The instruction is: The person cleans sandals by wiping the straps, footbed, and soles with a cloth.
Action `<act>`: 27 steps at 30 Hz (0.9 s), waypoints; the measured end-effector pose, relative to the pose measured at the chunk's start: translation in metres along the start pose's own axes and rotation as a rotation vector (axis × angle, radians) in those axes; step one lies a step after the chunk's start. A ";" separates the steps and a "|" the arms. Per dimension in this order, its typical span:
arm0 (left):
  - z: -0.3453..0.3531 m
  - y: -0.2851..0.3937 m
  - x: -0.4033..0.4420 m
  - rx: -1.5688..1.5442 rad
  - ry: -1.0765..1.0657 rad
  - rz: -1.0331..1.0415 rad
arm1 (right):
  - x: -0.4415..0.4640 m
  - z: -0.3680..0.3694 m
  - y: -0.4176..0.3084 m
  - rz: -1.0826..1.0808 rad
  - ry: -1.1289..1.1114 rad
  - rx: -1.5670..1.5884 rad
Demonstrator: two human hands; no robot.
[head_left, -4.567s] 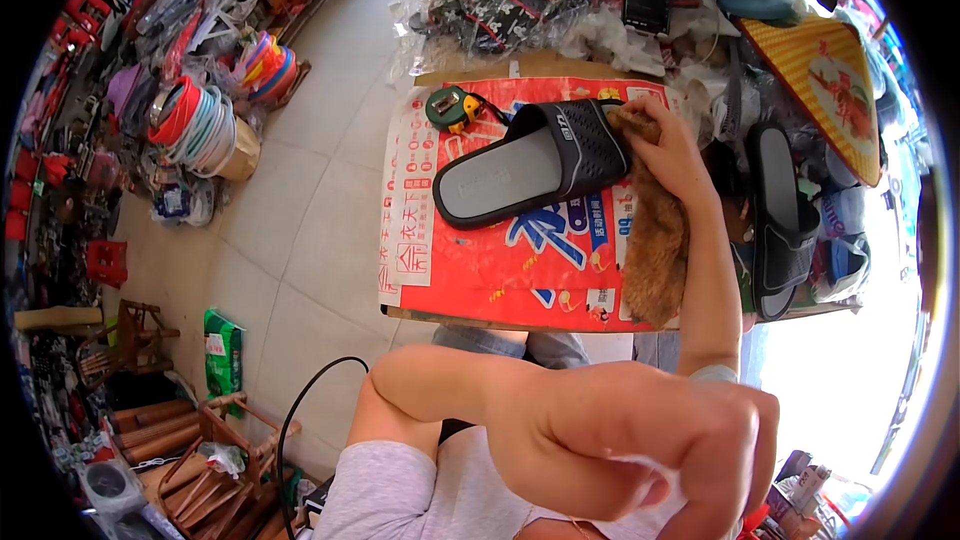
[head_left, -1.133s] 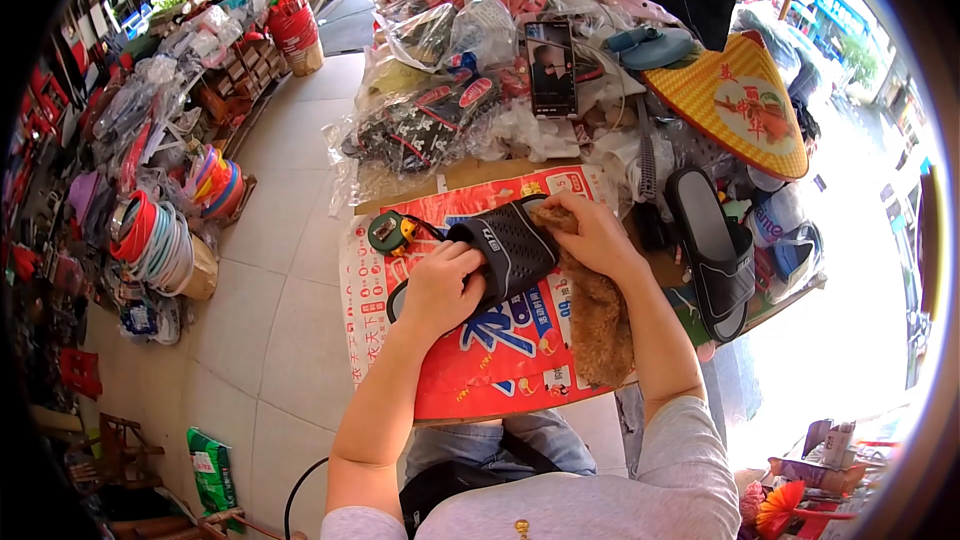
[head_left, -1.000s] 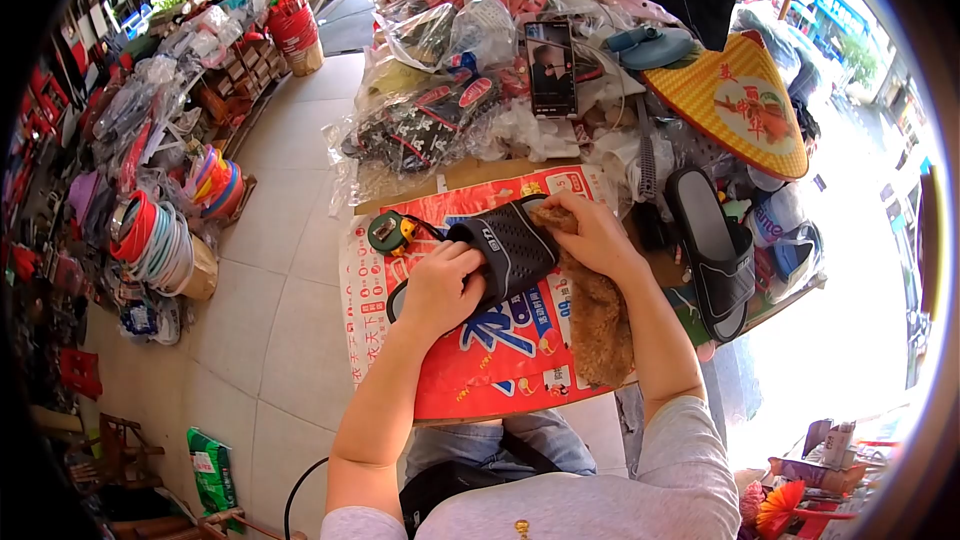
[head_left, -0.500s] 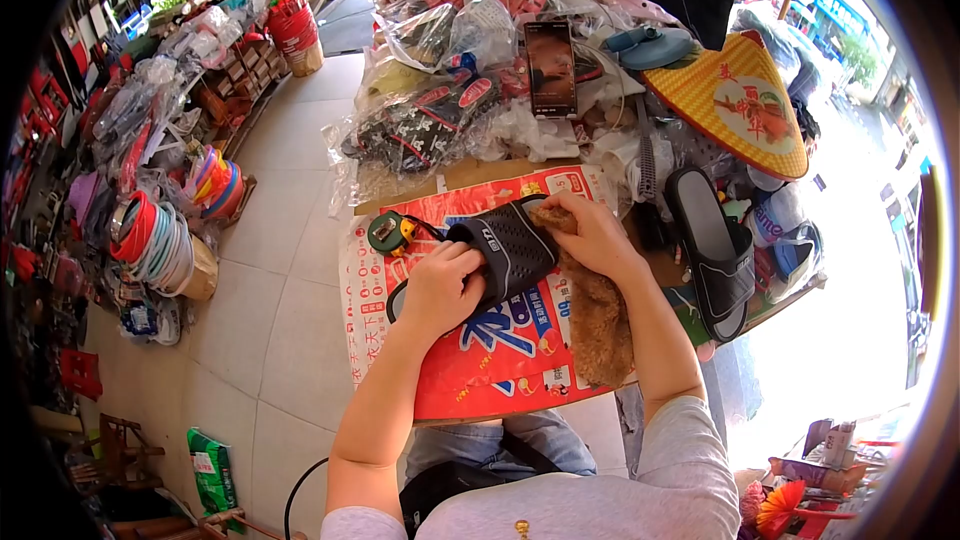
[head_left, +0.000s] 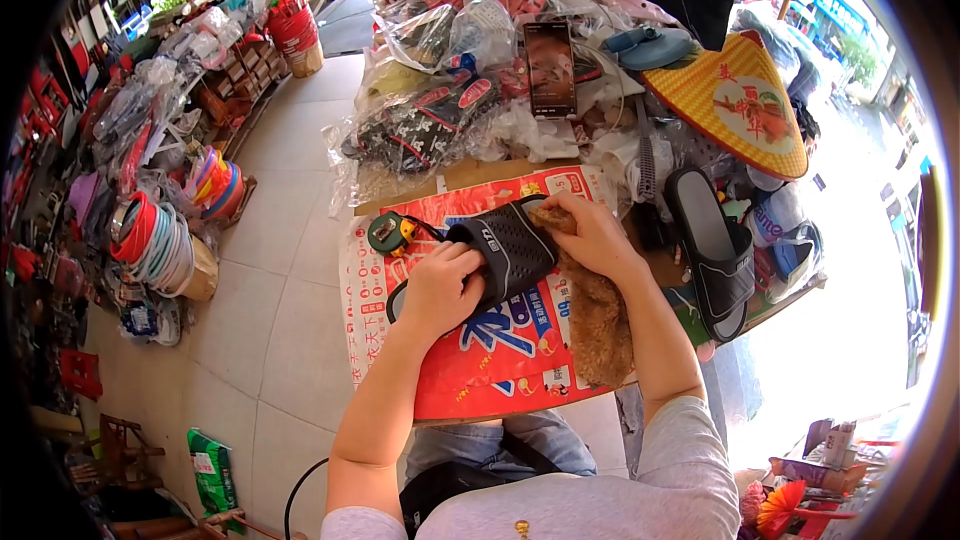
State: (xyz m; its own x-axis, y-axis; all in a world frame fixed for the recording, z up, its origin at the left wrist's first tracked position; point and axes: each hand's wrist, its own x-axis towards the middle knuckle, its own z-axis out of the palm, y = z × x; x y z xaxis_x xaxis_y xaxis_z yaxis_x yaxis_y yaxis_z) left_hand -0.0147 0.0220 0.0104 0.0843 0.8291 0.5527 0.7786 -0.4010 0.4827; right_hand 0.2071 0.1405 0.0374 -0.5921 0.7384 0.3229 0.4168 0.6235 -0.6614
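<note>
A black slide sandal (head_left: 512,248) with a perforated strap lies on a red printed sheet (head_left: 500,370) in front of me. My left hand (head_left: 445,285) is closed over the sandal near its strap, with the fingertips tucked against the inside. At the sandal's other end, my right hand (head_left: 590,230) pinches a brown fuzzy cloth (head_left: 600,330), pressing it to the toe area; the rest of the cloth hangs down below the wrist. A green and yellow tape measure (head_left: 388,233) rests just left of the sandal.
The matching slide sandal (head_left: 708,250) stands at the table's right side. Behind the sheet are plastic-wrapped shoes (head_left: 430,125), a phone (head_left: 551,70) and a yellow conical hat (head_left: 735,105). Buckets and hoops (head_left: 155,245) line the left aisle.
</note>
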 end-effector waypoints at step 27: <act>0.001 -0.002 0.000 0.005 -0.002 0.007 | -0.001 -0.001 -0.004 0.028 -0.013 -0.009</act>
State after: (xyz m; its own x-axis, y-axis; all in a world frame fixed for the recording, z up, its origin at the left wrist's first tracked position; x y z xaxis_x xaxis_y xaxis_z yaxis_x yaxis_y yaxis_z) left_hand -0.0153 0.0229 0.0087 0.0907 0.8269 0.5549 0.7809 -0.4049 0.4757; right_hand 0.2068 0.1378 0.0405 -0.5890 0.7524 0.2950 0.4401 0.6047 -0.6638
